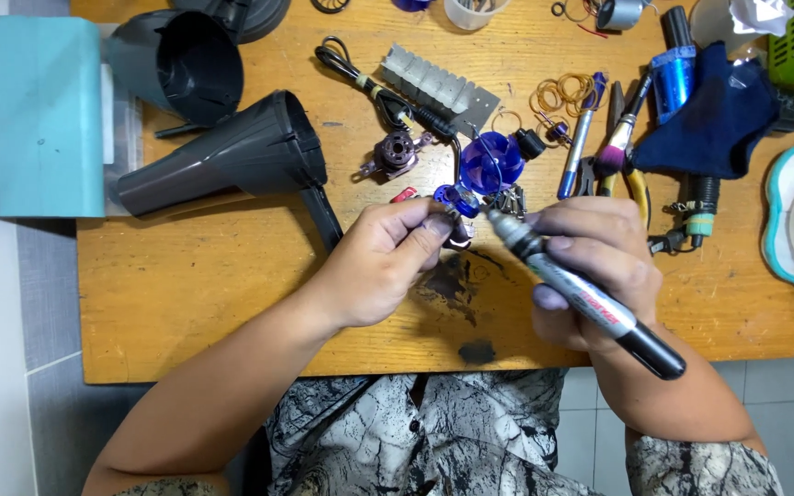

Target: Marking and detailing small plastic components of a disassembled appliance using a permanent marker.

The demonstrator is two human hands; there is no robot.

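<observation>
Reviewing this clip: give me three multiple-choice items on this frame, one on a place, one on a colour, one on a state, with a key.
1. Where does the dark cone-shaped housing lie?
A. Left part of the wooden table
B. On the floor
C. In the person's lap

2. What colour is the round fan piece?
A. Red
B. Blue
C. Yellow

3. What is the right hand doing?
A. Resting flat and empty
B. Gripping a marker-like tool
C. Holding pliers

Key: 1 A, it lies on the tabletop, left of both hands. 2 B, it is translucent blue. 3 B, its fingers wrap the tool, tip toward the small part pinched by the left hand.
</observation>
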